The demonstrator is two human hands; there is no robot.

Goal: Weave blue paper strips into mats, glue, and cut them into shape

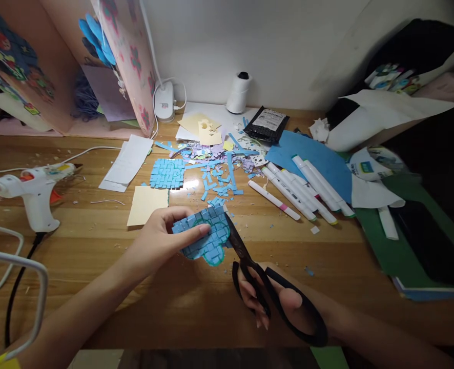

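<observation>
Between thumb and fingers, my left hand (169, 230) pinches a blue woven paper piece (202, 238) with a rounded green outline drawn on it. Its lower lobe is cut along the line. My right hand (258, 292) grips black-handled scissors (246, 256), thumb in one loop and fingers in the other. The blades lie against the right edge of the woven paper. Behind my left hand, a second blue woven paper square (167, 173) lies flat on the wooden desk, with a cream paper sheet (146, 205) just in front of it.
Blue and purple paper scraps (219, 174) litter the desk's middle. White markers (296, 189) lie to the right beside blue paper (311, 159). A hot glue gun (38, 195) with cords sits at left. A white thread cone (239, 93) and power adapter (164, 101) stand at the wall.
</observation>
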